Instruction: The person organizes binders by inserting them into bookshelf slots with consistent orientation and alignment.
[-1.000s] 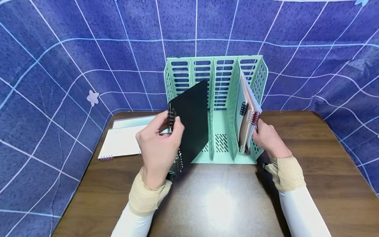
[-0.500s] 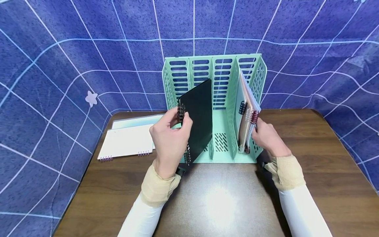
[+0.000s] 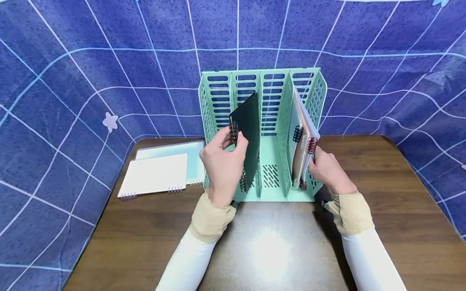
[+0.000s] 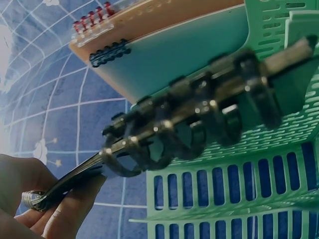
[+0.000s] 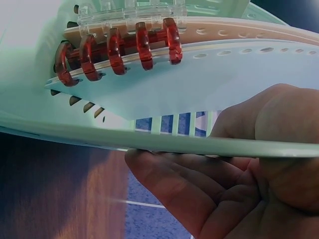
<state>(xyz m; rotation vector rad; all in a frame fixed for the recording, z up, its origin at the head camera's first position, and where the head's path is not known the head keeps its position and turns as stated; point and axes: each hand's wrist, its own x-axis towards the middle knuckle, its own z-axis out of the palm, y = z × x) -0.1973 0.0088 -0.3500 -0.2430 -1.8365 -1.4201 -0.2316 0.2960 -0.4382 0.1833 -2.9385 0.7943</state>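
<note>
My left hand (image 3: 223, 165) pinches a black spiral notebook (image 3: 249, 141) by its bound edge, thumb on one side and fingers on the other. The notebook stands upright in the second compartment from the left of a mint-green file rack (image 3: 270, 151). Its dark binding rings (image 4: 164, 124) fill the middle of the left wrist view. On the right, my right hand (image 3: 329, 169) grips the rack's outer side wall (image 5: 199, 144), thumb inside and fingers outside. Several spiral notebooks (image 3: 305, 125) lean in the rightmost compartment, with dark blue, clear and red rings (image 5: 115, 51) facing forward.
Left of the rack, a white spiral notebook (image 3: 156, 173) lies over a light blue notebook (image 3: 195, 159) on the brown wooden table (image 3: 138, 242). A blue cloth with pale grid lines (image 3: 164, 72) hangs behind the table and along its left.
My left hand has moved right and forward, bringing the black notebook from in front of the rack's left part into the second compartment. The right hand has stayed at the side wall.
</note>
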